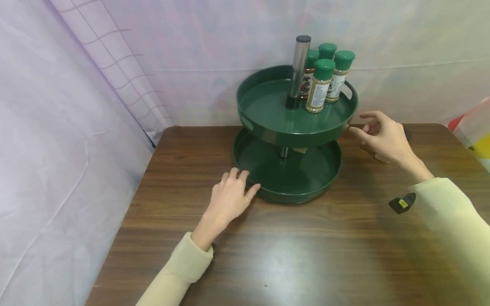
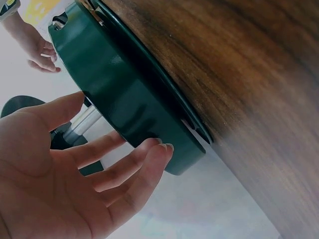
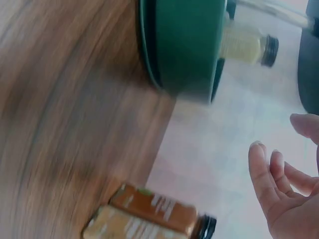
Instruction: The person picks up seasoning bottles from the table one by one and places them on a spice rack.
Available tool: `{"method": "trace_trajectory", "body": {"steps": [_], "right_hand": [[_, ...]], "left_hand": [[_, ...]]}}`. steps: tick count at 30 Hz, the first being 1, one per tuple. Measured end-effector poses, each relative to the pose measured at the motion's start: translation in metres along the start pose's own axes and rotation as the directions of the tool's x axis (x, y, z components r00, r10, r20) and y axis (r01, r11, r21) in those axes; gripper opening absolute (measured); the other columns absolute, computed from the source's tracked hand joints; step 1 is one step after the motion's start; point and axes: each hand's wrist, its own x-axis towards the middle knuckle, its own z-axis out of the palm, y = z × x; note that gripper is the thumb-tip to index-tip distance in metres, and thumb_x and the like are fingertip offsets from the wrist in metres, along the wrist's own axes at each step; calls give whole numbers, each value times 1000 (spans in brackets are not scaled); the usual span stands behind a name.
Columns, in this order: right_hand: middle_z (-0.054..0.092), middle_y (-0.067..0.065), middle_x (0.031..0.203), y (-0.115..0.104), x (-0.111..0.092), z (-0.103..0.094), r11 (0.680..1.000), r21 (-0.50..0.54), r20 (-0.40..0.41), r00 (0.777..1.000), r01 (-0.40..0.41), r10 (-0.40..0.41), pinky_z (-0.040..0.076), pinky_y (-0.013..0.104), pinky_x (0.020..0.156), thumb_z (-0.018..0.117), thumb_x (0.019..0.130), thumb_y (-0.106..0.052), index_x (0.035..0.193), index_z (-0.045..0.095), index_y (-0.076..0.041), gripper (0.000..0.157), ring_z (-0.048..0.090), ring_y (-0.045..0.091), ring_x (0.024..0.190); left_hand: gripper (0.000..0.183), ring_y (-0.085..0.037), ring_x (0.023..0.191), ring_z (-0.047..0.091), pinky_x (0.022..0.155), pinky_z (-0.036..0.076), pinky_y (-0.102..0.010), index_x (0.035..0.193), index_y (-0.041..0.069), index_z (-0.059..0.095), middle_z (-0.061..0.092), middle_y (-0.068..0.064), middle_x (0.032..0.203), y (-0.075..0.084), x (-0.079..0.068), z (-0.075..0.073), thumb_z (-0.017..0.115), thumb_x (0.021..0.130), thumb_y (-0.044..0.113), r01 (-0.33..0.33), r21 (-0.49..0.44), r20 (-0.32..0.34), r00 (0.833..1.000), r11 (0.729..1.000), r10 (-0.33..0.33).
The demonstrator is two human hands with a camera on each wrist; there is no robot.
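A green two-tier turntable rack (image 1: 283, 197) stands on the wooden table, with a metal post through its middle. My left hand (image 1: 230, 193) is at the left front of its lower tier; in the left wrist view, fingertips (image 2: 162, 147) rest against the outer wall and the thumb is at the rim. My right hand (image 1: 386, 136), fingers loosely bent and holding nothing, is beside the upper tier's right edge. Several green-capped spice bottles (image 1: 317, 91) stand together on the upper tier's right side. A black-capped bottle (image 3: 244, 45) sits in the lower tier.
Two spice bottles with dark caps, one reddish brown (image 3: 154, 204) and one tan (image 3: 127, 224), stand on the table (image 1: 183, 170) to the rack's right, partly behind my right hand in the head view. Pale curtains (image 1: 191, 93) hang behind and left of the table.
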Motion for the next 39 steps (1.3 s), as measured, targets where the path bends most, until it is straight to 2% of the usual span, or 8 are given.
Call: {"method": "trace_trajectory", "body": {"steps": [4,14,17,22,26,29,32,39], "right_hand": [[62,-4,82,11,-3,-14,999,-28,-39,999,-19,18,37,14,66,72,94,-35,135,59,-3,54,51,-13,69],[58,-18,74,44,-15,-45,992,-86,-35,995,-98,95,36,16,55,71,94,-37,136,56,-1,58,50,-8,61],[60,-10,74,55,-18,-49,983,-123,-38,991,-136,132,35,19,54,70,94,-40,138,54,1,63,49,-3,59],[63,17,85,73,-20,-50,956,-197,-23,976,-216,216,38,30,59,66,95,-48,140,49,7,73,52,14,64],[61,17,77,85,-19,-49,944,-226,18,968,-239,249,37,37,56,63,95,-53,141,50,9,79,50,25,58],[60,12,70,92,-18,-47,941,-244,33,967,-236,251,35,33,52,62,95,-55,138,50,13,81,47,21,51],[62,13,73,98,-18,-45,941,-247,34,969,-231,247,36,32,55,63,95,-53,128,54,16,77,51,20,55],[65,16,76,103,-19,-43,950,-220,5,974,-219,226,36,27,59,68,93,-47,116,60,15,66,54,19,61]], "left_hand": [[55,-37,112,61,72,58,-48,137,3,60,57,-22,132,0,0,0,56,102,46,1,-3,7,1000,1000,-1],[55,-37,111,61,73,57,-48,138,4,59,57,-22,133,-1,1,-2,56,102,46,17,0,19,1000,1000,-17],[56,-37,111,61,72,57,-48,138,4,59,57,-22,133,0,1,-2,56,102,46,16,0,19,1000,1000,-16],[55,-37,111,61,72,58,-48,138,3,59,58,-22,132,0,1,-2,56,102,46,13,1,20,1000,1000,-13],[55,-37,110,61,71,58,-47,137,3,59,58,-23,131,1,0,-2,57,102,45,9,1,17,1000,1000,-9],[56,-38,110,61,70,58,-47,137,2,60,58,-23,130,1,-1,-3,57,102,45,4,6,14,1000,1000,-4],[56,-38,110,61,71,58,-47,137,2,60,58,-23,130,2,-1,-3,57,102,46,4,5,18,1000,1000,-4],[56,-38,113,61,74,58,-49,137,2,59,58,-23,132,2,0,-3,57,102,46,9,6,21,1000,1000,-9]]}}
